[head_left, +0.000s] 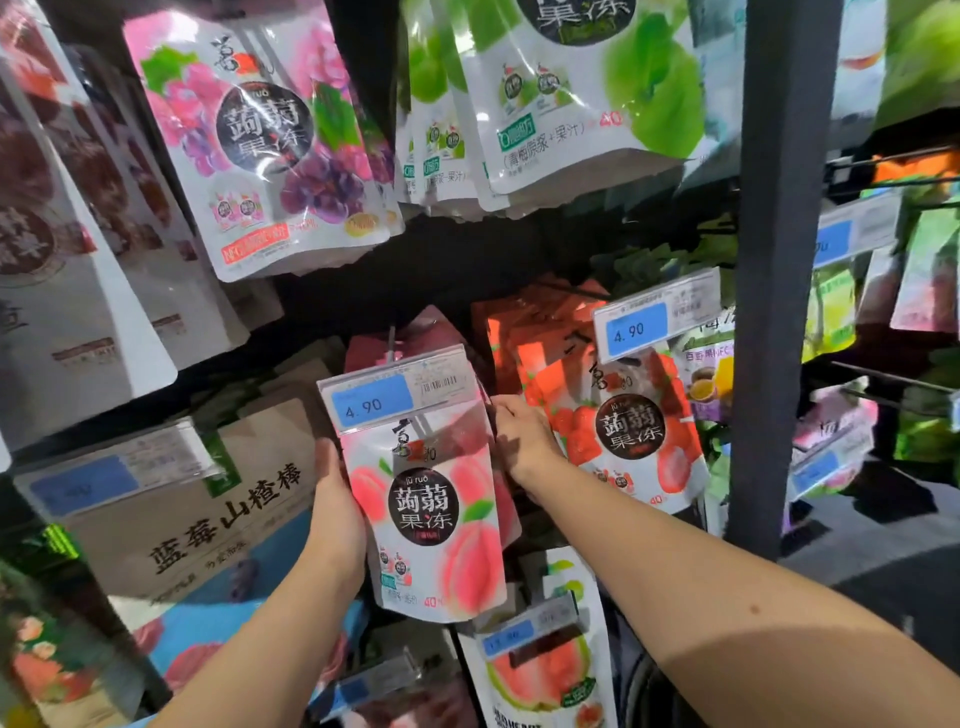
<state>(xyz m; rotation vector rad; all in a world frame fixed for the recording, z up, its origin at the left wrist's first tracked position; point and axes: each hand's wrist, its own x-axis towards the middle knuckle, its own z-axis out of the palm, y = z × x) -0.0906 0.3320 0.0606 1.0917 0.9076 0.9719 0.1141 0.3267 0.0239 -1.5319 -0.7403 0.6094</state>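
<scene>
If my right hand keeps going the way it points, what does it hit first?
Most likely the peach jelly pouch: your right hand points up-left, fingertips at its upper right edge, beside its 4.90 price tag. Depth is unclear.

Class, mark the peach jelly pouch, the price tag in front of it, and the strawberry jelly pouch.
peach jelly pouch (426, 512): head view, its black label.
price tag (372, 404): head view, blue field.
strawberry jelly pouch (630, 427): head view, black label.
</scene>
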